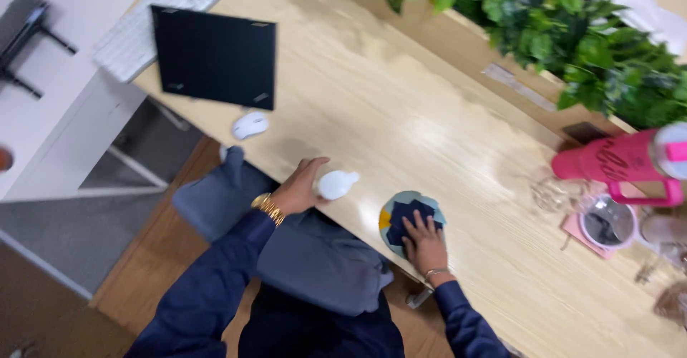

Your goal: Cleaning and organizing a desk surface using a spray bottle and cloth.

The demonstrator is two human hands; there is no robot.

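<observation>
The left hand (299, 186) rests at the near edge of the long wooden desk (401, 108), its fingers curled loosely and its fingertips touching a small white rounded object (338, 184) that lies on the wood just to its right (what that object is cannot be told from this view). The fingers do not close around it; the hand only rests against its side. A gold watch (268, 208) sits on that wrist above a dark blue sleeve.

The right hand (424, 242) lies flat with fingers spread on a round patterned pad (409, 213) in pale blue, dark blue and yellow, which sits at the near edge of the desk, right of the white object. It holds nothing and presses down on the pad. A thin bracelet (435, 274) circles that wrist.

Farther left on the desk a black laptop (215, 56) lies closed, with a white mouse (250, 125) just beside its near edge and a white keyboard (154, 18) behind it. At the right stand a pink tumbler (621, 161) with a handle and a round cup (607, 223) on a pink coaster. Green plants (558, 29) line the far side.
</observation>
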